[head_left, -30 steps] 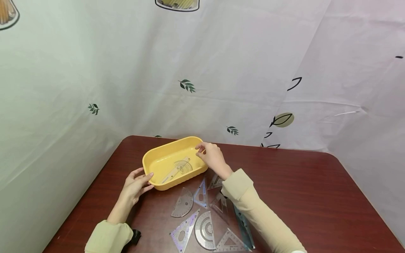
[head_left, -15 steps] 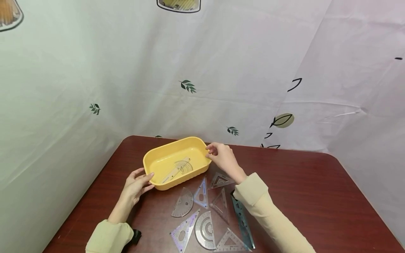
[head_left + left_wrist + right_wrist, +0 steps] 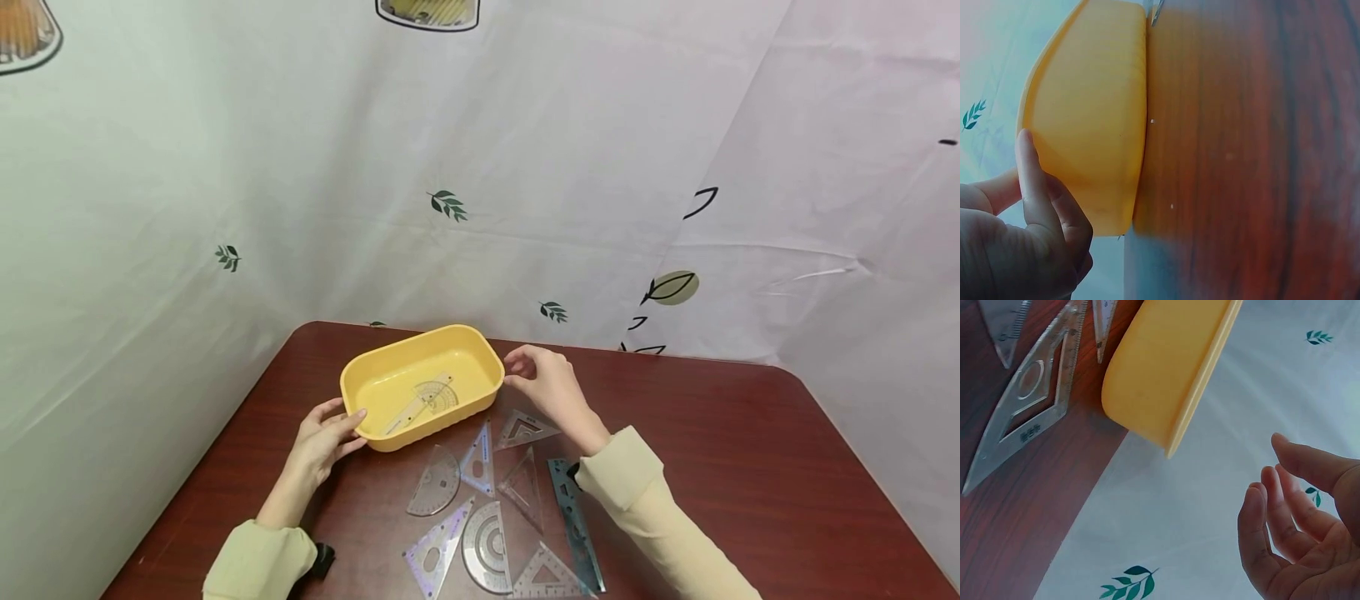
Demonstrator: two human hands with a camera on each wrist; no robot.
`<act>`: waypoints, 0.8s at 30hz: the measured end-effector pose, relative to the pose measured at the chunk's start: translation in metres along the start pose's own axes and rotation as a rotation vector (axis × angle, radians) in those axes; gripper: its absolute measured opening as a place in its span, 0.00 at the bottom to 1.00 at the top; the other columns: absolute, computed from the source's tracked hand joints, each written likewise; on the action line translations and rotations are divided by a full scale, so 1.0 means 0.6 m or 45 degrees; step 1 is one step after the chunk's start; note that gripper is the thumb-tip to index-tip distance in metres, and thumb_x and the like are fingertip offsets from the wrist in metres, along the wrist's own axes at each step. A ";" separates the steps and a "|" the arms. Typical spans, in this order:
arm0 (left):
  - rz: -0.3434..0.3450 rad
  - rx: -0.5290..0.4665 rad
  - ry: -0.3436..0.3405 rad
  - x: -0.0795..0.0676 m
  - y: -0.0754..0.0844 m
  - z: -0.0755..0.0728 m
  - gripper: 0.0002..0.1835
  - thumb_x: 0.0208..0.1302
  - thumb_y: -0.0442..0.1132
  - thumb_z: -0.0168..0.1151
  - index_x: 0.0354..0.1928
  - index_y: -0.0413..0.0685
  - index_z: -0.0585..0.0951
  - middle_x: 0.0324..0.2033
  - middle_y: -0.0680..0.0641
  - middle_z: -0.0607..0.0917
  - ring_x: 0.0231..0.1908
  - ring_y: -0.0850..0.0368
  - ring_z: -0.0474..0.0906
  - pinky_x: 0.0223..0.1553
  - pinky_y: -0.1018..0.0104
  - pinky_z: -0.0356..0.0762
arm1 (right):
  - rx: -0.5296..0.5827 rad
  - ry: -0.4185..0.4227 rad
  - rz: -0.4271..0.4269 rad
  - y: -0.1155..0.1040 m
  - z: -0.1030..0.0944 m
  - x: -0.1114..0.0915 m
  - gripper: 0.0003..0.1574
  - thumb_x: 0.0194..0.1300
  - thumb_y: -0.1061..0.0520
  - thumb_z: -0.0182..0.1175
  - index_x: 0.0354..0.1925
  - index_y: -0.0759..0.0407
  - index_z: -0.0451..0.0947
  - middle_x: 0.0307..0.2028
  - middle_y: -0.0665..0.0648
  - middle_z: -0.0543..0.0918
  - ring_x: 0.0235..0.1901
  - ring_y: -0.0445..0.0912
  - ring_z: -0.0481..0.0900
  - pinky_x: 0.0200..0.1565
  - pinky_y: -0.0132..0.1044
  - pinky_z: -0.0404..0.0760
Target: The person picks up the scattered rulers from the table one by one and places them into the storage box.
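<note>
A yellow plastic basket (image 3: 420,342) stands near the back of the table, with a clear ruler (image 3: 405,415) and a small clear protractor (image 3: 442,397) lying crossed inside. At its left end my left hand (image 3: 318,437) grips the rim, thumb over the edge and fingers against the outer wall (image 3: 1091,119). Just off the right end is my right hand (image 3: 551,385); in the right wrist view its loosely curled fingers hold nothing, apart from the basket. Below my right hand lies a clear set square (image 3: 517,433), with a blue-marked set square (image 3: 480,458) beside it.
Toward the front lie a grey protractor (image 3: 435,483), a large clear protractor (image 3: 474,546), a purple set square (image 3: 450,533), two more clear set squares (image 3: 534,496) and a dark teal ruler (image 3: 573,521). A printed white cloth (image 3: 480,167) hangs behind the table (image 3: 750,467).
My right hand has moved right, from over the basket's right end to just outside it. The basket has shifted very slightly right; my left hand stays on its rim.
</note>
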State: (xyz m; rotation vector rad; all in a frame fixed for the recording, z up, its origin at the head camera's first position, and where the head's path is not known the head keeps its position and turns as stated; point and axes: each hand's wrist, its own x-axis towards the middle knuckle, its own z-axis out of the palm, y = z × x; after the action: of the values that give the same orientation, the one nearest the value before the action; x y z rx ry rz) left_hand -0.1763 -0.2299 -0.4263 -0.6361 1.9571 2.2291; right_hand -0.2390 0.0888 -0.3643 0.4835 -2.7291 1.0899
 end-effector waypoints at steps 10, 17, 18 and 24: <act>0.016 0.009 0.013 0.001 -0.001 0.001 0.41 0.65 0.34 0.61 0.72 0.40 0.47 0.37 0.54 0.74 0.26 0.68 0.75 0.32 0.75 0.84 | -0.021 -0.017 0.028 0.023 -0.002 -0.016 0.14 0.51 0.60 0.73 0.38 0.57 0.82 0.29 0.52 0.84 0.30 0.44 0.81 0.34 0.35 0.81; 0.011 0.012 0.010 0.001 -0.001 0.000 0.42 0.65 0.34 0.61 0.72 0.40 0.46 0.37 0.54 0.73 0.26 0.68 0.75 0.33 0.74 0.84 | -0.039 -0.063 0.082 0.042 0.003 -0.025 0.15 0.50 0.60 0.74 0.38 0.56 0.83 0.29 0.52 0.84 0.28 0.41 0.78 0.33 0.34 0.78; 0.011 0.013 0.009 0.001 -0.002 0.000 0.42 0.65 0.35 0.61 0.72 0.40 0.46 0.37 0.54 0.73 0.26 0.68 0.75 0.33 0.74 0.84 | -0.039 -0.077 0.091 0.044 0.005 -0.025 0.16 0.49 0.60 0.74 0.38 0.56 0.83 0.29 0.52 0.83 0.28 0.41 0.78 0.33 0.34 0.78; 0.013 0.013 0.007 0.001 -0.002 0.000 0.42 0.65 0.34 0.61 0.72 0.40 0.47 0.37 0.54 0.73 0.26 0.68 0.74 0.33 0.75 0.84 | -0.030 -0.182 0.159 0.060 0.013 -0.025 0.21 0.48 0.59 0.75 0.42 0.60 0.82 0.32 0.55 0.83 0.28 0.41 0.76 0.32 0.34 0.76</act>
State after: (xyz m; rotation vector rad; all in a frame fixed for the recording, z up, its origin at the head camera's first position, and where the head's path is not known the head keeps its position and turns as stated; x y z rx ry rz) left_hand -0.1765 -0.2299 -0.4274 -0.6333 1.9777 2.2244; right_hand -0.2377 0.1114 -0.3969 0.4067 -2.9287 1.0901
